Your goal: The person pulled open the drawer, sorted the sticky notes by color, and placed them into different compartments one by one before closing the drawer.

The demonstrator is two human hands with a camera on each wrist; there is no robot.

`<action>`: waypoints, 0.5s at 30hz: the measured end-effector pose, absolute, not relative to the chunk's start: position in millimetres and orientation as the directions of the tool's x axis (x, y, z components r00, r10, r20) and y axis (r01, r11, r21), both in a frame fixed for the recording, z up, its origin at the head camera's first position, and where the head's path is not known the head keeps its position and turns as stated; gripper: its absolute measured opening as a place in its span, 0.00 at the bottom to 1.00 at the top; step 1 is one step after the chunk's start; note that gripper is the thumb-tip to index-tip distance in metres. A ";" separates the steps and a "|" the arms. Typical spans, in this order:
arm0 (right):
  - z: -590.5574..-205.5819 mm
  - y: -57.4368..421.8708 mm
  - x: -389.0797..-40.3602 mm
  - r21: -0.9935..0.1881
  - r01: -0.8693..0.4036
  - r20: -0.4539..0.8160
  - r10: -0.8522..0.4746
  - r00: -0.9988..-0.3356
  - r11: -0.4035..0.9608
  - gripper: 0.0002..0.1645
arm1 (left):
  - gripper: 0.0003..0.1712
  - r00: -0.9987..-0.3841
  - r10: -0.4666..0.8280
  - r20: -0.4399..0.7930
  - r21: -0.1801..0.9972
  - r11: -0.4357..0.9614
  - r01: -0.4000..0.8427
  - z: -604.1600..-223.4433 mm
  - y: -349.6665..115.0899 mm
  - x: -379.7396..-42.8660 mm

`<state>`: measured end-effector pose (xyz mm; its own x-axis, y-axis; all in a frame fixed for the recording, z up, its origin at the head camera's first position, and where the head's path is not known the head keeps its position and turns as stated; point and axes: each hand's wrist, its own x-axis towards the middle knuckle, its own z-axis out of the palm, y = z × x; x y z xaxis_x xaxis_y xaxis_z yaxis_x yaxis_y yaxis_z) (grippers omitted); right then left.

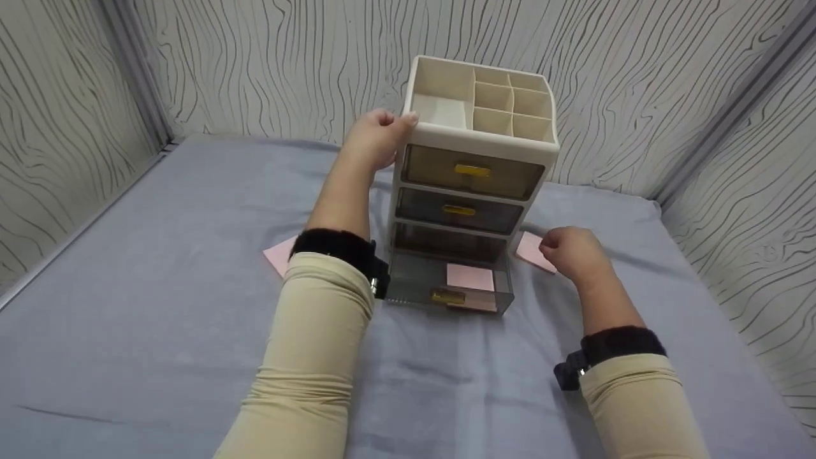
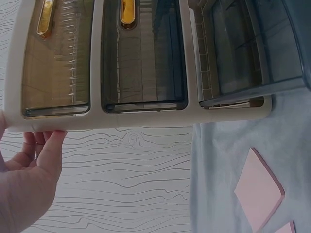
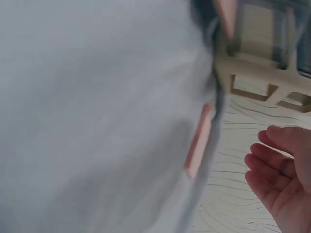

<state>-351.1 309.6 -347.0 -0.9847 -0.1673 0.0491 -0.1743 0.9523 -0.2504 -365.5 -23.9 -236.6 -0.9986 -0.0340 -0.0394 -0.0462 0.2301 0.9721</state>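
Observation:
A cream drawer organizer (image 1: 483, 143) stands upright, its lowest drawer (image 1: 414, 287) pulled out and the two drawers above it closed. A pink note pad (image 1: 470, 276) lies in the pulled-out drawer. My left hand (image 1: 380, 137) grips the organizer's upper left edge, with the thumb at the front and fingers against the side wall; the left wrist view shows this hand (image 2: 36, 179) too. Right of the organizer, my right hand (image 1: 575, 254) hovers by a second pink pad (image 1: 532, 252). In the right wrist view its loosely bent fingers (image 3: 272, 165) hold nothing.
More pink pads (image 2: 260, 191) lie on the cloth left of the organizer, partly behind my left forearm in the head view. A grey-blue cloth (image 1: 159, 306) covers the table. Wood-grain patterned walls (image 1: 287, 70) stand behind and at the sides.

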 end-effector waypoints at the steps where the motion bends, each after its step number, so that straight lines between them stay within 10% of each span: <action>1: -350.1 311.1 -352.6 -0.221 -0.174 0.042 -0.169 -0.985 0.959 0.13 | 0.22 -0.999 -0.035 -0.038 0.971 0.234 -0.045 -236.4 -24.0 -365.4; 15: -373.1 322.0 -357.1 -0.092 -0.093 -0.117 -0.104 -0.988 0.991 0.16 | 0.22 -0.999 -0.033 -0.043 0.976 0.211 -0.049 -236.2 -24.3 -364.1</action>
<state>-357.1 322.0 -373.1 -0.9878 -0.1037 -0.1166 -0.0933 0.9914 -0.0919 -364.1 -24.3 -236.2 -0.9986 -0.0328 -0.0425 -0.0485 0.2107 0.9763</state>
